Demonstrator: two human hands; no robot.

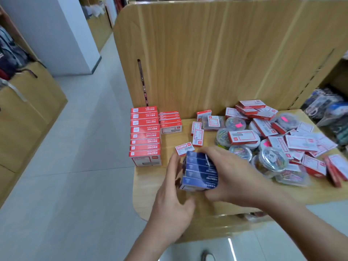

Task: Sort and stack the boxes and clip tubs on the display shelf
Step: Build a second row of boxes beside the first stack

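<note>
Left hand: reaches in from the bottom edge, thumb up against the left end of the blue boxes, fingers curled at the lower near corner; it holds that end.
Right hand: comes in from the lower right, fingers wrapped over the top far edge, thumb tucked under the near right corner; it grips the right end.
Grip: both hands clasp one block between them, narrow and firm.
Blue boxes: dark blue, long narrow cartons with pale print, pressed side by side into one block and tilted, just above the front middle of the shelf.
Blue boxes, count: five edges show; any further ones are hidden by the hands.
Display shelf: pale wood-grain board with rounded front corners, and an upright back panel of the same wood.
Tall red stack: red cartons with white print, squared up at the left rear of the board; eight.
Short red stack: thinner red cartons just to the right of the tall one; about five, the top ones blurred.
Small boxes: red and white, loose between the stacks and the heap; four.
Clip tubs: round, clear, filled with coloured clips, lying in the heap at the right; at least six, some half buried.
Mixed red-and-white boxes: scattered over and among the tubs; too jumbled to count.
</note>
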